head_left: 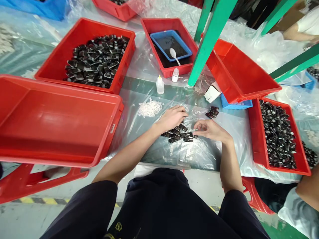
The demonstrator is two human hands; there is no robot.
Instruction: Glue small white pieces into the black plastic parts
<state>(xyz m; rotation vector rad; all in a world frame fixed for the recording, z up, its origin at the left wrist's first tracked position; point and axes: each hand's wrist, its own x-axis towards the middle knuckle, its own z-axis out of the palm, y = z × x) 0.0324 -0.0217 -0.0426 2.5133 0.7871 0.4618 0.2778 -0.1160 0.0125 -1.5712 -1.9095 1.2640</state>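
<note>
My left hand point(173, 117) is over the table with its fingers bent and drawn together, above small black parts point(174, 133) and close to a few scattered white bits point(186, 108). What its fingertips hold, if anything, is too small to make out. From the other side, my right hand point(210, 129) curls its fingers in a pinch at the end of one glossy black part point(186, 135) in the same group. A heap of tiny white pieces point(150, 108) lies beyond my left wrist. Right of my hands, a few dark parts point(212, 112) sit close together.
Red bins of black parts stand left point(82, 21) and right point(305, 166). An empty red bin point(109, 139) is nearer left, another point(249, 73) leans at the back right. Dropper bottles point(160, 87), a blue tray point(152, 37) with a white spoon point(172, 53) and a green post point(206, 43) are ahead.
</note>
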